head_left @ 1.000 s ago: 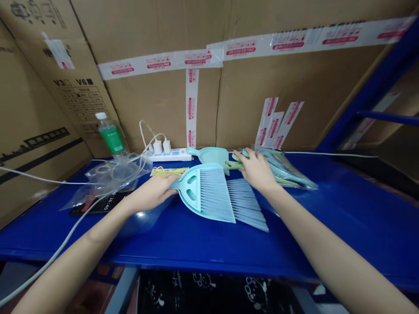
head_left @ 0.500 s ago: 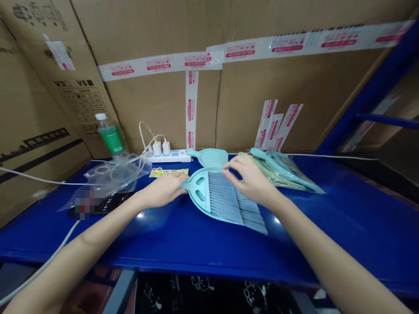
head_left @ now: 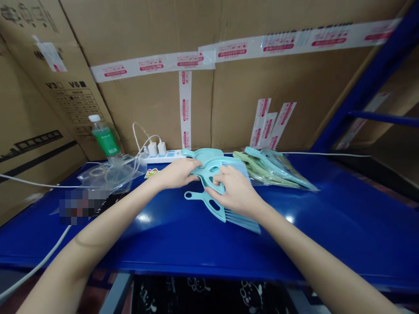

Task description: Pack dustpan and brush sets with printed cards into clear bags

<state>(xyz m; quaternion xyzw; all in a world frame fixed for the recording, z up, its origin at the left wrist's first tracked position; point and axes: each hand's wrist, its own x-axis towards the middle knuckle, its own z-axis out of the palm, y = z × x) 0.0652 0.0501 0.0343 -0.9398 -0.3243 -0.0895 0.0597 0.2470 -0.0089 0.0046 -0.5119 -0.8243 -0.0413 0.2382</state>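
Note:
My left hand (head_left: 181,172) is closed round the handle end of a teal dustpan (head_left: 209,163), lifted a little off the blue table. A teal hand brush (head_left: 215,170) with oval holes lies against this dustpan, its pale bristles pointing right. My right hand (head_left: 234,189) has its fingers curled onto the brush's body and hides part of it. Below them, a second teal brush (head_left: 212,204) rests on the table, its ring-ended handle to the left and bristles to the right. Another teal dustpan (head_left: 204,153) lies just behind.
Bagged green and teal dustpan sets (head_left: 278,170) lie at the right. A power strip (head_left: 173,155) with chargers, a green-labelled bottle (head_left: 106,138), clear plastic bags (head_left: 114,174) and cables occupy the left. Cardboard (head_left: 147,100) walls the back of the blue table (head_left: 163,244).
The dustpan and its brush have risen and tilted away from the second brush, whose handle now shows. My right hand has moved from the bristles to the held brush's body.

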